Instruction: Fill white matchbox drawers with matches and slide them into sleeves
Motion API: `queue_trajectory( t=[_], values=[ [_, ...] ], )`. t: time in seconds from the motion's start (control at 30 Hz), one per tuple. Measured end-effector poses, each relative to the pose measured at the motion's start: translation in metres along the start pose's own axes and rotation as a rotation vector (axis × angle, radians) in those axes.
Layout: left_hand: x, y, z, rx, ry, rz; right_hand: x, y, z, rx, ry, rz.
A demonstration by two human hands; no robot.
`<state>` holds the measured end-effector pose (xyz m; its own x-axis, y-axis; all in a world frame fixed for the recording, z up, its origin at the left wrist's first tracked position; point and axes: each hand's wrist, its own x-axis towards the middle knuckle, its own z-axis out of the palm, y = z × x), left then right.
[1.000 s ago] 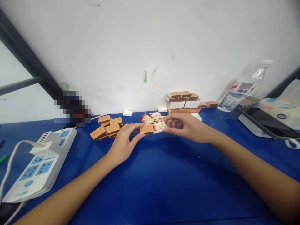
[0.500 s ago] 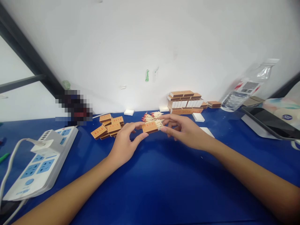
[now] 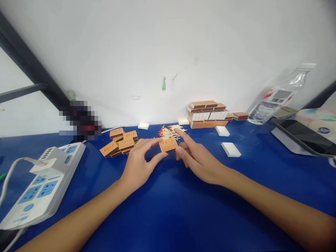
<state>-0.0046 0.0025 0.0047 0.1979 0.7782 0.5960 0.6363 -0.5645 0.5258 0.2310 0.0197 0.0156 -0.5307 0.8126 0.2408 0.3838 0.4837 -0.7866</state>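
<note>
Pinching the orange matchbox (image 3: 168,144) at its left end between thumb and forefinger, the left hand (image 3: 139,164) keeps it low over the blue table (image 3: 168,210), just in front of the loose matches (image 3: 169,132). The right hand (image 3: 198,159) brackets the box's right end with outstretched forefinger and thumb, other fingers curled. It looks feather-light, thin card that crushes easily, so it is best gripped by its narrow edges.

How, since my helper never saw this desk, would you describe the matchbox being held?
On the blue table, find the loose matches near the wall. Just before them is the matchbox, the only orange one gripped by the left hand, right hand touching, not heaped or stacked.
</note>
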Motion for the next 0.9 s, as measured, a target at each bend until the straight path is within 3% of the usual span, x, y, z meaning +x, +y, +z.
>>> queue_trajectory(
  t=[0.1, 0.2, 0.27, 0.37, 0.43, 0.5, 0.53, 0.6, 0.67, 0.9],
  values=[
    [-0.003, 0.000, 0.002, 0.004, -0.079, 0.101, 0.002, 0.005, -0.004, -0.222, 0.086, -0.044],
    [-0.005, 0.001, 0.005, 0.004, -0.155, 0.172, 0.004, 0.007, -0.007, -0.280, 0.136, -0.038],
    [-0.002, 0.002, 0.002, 0.047, -0.131, 0.207, 0.005, 0.008, -0.009, -0.300, 0.154, -0.029],
    [0.013, -0.001, -0.017, 0.206, 0.078, 0.210, 0.007, 0.008, -0.013, -0.325, 0.183, -0.018],
    [0.027, -0.007, -0.043, 0.325, 0.263, 0.118, 0.007, 0.008, -0.015, -0.354, 0.188, -0.004],
    [0.040, -0.017, -0.074, 0.420, 0.355, -0.042, 0.008, 0.007, -0.016, -0.380, 0.171, 0.017],
    [0.045, -0.023, -0.089, 0.453, 0.339, -0.142, 0.008, 0.007, -0.017, -0.388, 0.159, 0.026],
    [0.051, -0.035, -0.113, 0.441, 0.202, -0.310, 0.009, 0.007, -0.017, -0.399, 0.141, 0.037],
    [0.052, -0.044, -0.124, 0.348, 0.078, -0.376, 0.009, 0.007, -0.017, -0.413, 0.136, 0.038],
    [0.046, -0.054, -0.106, 0.462, -0.162, -0.334, 0.012, 0.011, -0.015, -0.468, 0.122, 0.058]
  ],
)
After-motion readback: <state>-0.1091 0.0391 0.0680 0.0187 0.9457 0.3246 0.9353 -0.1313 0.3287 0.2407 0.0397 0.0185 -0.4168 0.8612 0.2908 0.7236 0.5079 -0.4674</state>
